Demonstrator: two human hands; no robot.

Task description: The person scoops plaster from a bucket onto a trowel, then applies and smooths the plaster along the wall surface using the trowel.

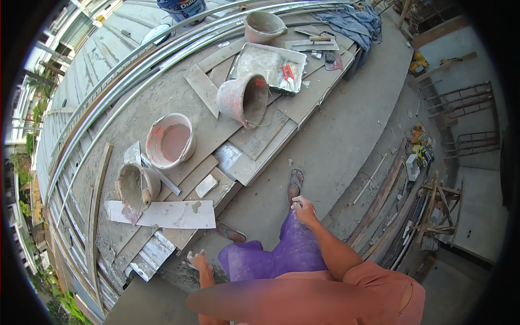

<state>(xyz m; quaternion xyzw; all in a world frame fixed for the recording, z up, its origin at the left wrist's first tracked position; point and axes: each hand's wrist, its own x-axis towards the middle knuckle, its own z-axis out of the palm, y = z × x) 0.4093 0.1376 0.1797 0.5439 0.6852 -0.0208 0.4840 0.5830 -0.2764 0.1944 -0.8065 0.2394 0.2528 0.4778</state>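
My left hand [200, 261] hangs by the near edge of the plank platform [260, 172], fingers apart and holding nothing. Above my right purple trouser leg [300, 244] is my right hand [304, 210], its dusty fingers curled together; whether anything lies inside them is hidden. Nearest my left hand on the platform is a long white board strip [173, 214]. Behind it stands a bucket [135, 187] with a wooden-handled tool [146, 196] at its rim. Another bucket [170, 141] contains pinkish liquid, and a third bucket [241, 100] lies tipped on its side.
Farther along are a mortar-smeared tray [265, 62] with a red-handled tool [288, 74], another bucket [264, 26], a trowel [311, 43] and a blue-grey cloth [352, 24]. Long metal pipes [135, 59] border the platform. Timber lengths [384, 208] and a wooden trestle [441, 203] occupy the right side.
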